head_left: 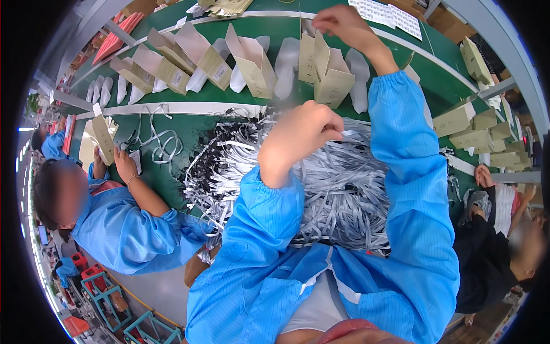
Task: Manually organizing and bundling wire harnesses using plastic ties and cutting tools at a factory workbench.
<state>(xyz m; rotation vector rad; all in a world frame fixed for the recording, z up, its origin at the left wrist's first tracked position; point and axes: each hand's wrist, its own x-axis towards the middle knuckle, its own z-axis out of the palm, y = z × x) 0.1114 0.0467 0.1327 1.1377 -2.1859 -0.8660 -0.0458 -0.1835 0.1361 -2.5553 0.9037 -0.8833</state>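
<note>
A big heap of grey-white lanyards (344, 189) with black ends lies on the green table in front of me. Over the heap, my left hand (301, 135) is closed, its fingertips pinching one pale lanyard strap (356, 135). Farther forward, my right hand (346, 27) reaches above an upright cream box (333, 80) with raised flaps. Its fingers are loosely bent and apart, with nothing visible in them. White wrapped pieces (358, 80) stand on both sides of that box.
More open cream boxes (252, 66) and white wrapped pieces line the green belt (212, 97). At left, a co-worker in blue (137, 229) handles a cream box (103, 137); loose straps (166, 143) lie nearby. Another person in black (487, 269) sits at right. Printed sheets (389, 14) lie beyond the belt.
</note>
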